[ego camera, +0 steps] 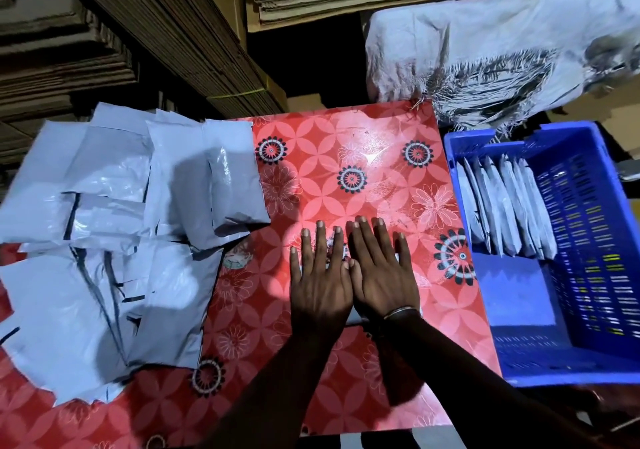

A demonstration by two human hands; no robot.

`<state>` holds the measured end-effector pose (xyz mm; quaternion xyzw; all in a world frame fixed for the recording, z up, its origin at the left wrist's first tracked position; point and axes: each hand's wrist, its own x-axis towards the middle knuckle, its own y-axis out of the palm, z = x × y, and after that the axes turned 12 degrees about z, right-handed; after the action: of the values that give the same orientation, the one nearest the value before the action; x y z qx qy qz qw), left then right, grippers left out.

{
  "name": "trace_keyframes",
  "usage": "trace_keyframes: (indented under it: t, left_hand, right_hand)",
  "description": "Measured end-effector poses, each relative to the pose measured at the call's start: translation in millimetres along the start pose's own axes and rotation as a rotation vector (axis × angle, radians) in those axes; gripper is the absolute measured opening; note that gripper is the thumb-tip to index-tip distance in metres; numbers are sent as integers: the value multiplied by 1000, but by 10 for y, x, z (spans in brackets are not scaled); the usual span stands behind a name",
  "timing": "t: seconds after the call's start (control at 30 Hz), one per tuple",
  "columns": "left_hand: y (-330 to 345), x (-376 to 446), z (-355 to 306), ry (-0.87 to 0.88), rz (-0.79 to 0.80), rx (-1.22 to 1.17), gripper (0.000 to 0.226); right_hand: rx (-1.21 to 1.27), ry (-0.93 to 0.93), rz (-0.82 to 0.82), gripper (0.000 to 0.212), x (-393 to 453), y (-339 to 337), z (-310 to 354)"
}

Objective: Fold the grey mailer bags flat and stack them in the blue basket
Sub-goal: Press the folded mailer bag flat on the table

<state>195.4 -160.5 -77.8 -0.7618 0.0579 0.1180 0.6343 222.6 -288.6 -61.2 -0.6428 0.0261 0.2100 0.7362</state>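
Both hands: my left hand (320,277) and right hand (379,272) lay side by side, fingers straight, pressing flat on a folded bag (398,258) almost hidden beneath them.
Pile: unfolded grey bags (114,227) lay heaped on the left of the red tablecloth (346,157).
Basket: the blue basket (588,240) at right held folded bags (505,206) standing in a row.
Doing it well: I judged firm, even palm pressure would push out air and set the crease.
Writing: none readable.

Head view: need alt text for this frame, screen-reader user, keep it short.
Two hands, left hand and right hand, lie flat side by side, fingers straight, on a red floral tablecloth. A loose pile of grey mailer bags lies to their left; to their right, a blue basket holds a row of folded bags standing on edge.
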Motion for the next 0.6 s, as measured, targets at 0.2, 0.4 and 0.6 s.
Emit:
trace_keyframes:
  t: [0.2, 0.4, 0.6]
  left_hand:
    - [6, 7, 38, 21, 42, 33, 61]
    - [-58, 16, 79, 58, 65, 33, 61]
    - [-90, -86, 280, 197, 154, -166, 65]
  right_hand:
    - [10, 20, 7, 66, -24, -25, 36]
    - [68, -16, 8, 63, -41, -55, 14]
    - [216, -214, -34, 63, -350, -73, -240]
